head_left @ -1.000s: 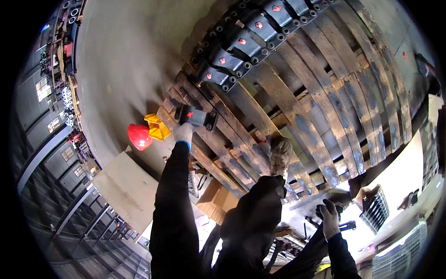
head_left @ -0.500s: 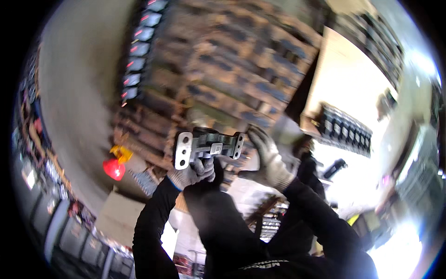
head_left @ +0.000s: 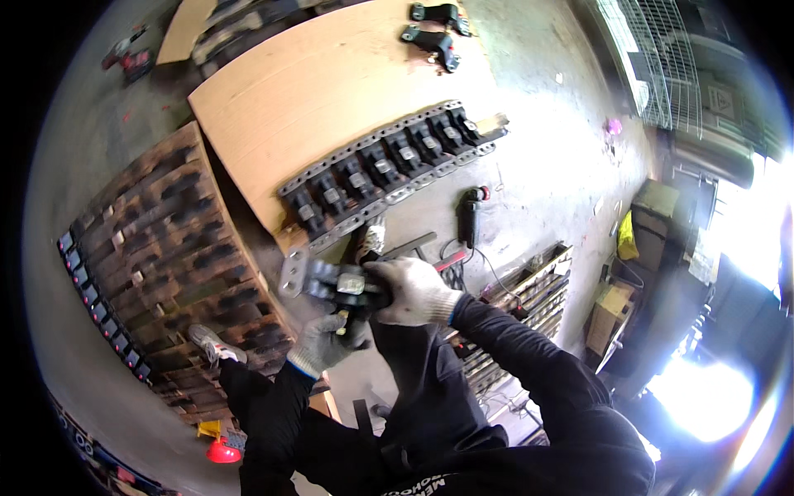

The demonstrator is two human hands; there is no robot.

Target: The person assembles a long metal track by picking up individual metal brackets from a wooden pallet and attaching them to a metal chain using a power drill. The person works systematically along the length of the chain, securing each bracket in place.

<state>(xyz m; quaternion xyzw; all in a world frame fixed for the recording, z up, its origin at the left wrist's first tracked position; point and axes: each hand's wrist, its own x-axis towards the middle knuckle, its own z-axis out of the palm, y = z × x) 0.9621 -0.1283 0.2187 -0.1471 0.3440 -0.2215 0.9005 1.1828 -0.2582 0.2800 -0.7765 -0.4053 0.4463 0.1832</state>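
A black metal bracket with bare-metal, drilled flange ends (head_left: 347, 283) is held in front of my body, somewhat blurred. My gloved left hand (head_left: 324, 345) is closed on its underside. My gloved right hand (head_left: 413, 291) wraps round its right end and hides that end. Beyond my hands, a row of similar black brackets (head_left: 382, 169) stands side by side along the near edge of a brown board (head_left: 273, 99). Two more dark brackets (head_left: 432, 45) lie at that board's far right corner.
A scorched wooden pallet (head_left: 186, 273) lies to the left, with a row of dark parts (head_left: 99, 312) along its far-left edge. An angle grinder (head_left: 470, 219) with its cord is on the floor. A slatted rack (head_left: 529, 306) and a cardboard box (head_left: 610, 318) are at right.
My view has turned right, from the pallet toward the board with the bracket row. My right hand, apart and open before, now grips the bracket. The left hand has kept its hold.
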